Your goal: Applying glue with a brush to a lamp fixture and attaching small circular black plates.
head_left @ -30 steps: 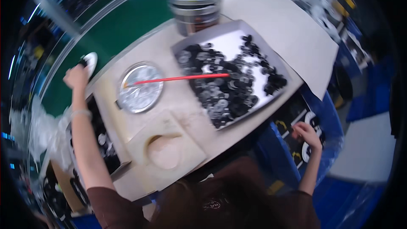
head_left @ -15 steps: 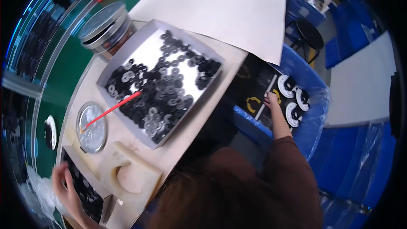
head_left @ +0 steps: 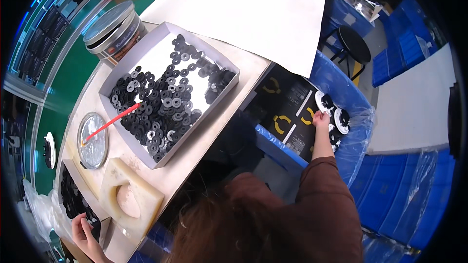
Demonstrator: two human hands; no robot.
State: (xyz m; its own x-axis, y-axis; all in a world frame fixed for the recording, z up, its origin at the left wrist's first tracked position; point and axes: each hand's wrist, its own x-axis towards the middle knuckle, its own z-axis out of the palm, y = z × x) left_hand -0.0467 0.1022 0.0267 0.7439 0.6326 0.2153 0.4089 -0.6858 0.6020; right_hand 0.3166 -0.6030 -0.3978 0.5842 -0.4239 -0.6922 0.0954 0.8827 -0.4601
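My left hand (head_left: 85,236) is at the near end of a narrow box (head_left: 73,190) of black parts, fingers curved and slightly apart, with nothing visible in them. Over at the right, my right hand (head_left: 320,119) reaches into a blue plastic-lined bin (head_left: 363,122). Its fingers are curled together among round white-and-black parts (head_left: 342,121); whether they grip one is hidden. Under that hand lies a black sheet (head_left: 295,97) with yellow curved marks. A cream block with a round cut-out (head_left: 146,192) sits on the table beside the narrow box.
A shallow white box (head_left: 214,112) holds many black and grey rings. A red stick (head_left: 112,122) spans from it to a round lid (head_left: 92,153). Behind are a lidded tub (head_left: 117,36) and a white sheet (head_left: 243,14). A black stool (head_left: 353,44) stands beyond the bin.
My right hand has moved from the yellow marks toward the white-and-black round parts. My left hand has come down along the narrow box to its near end. The whole view has shifted slightly.
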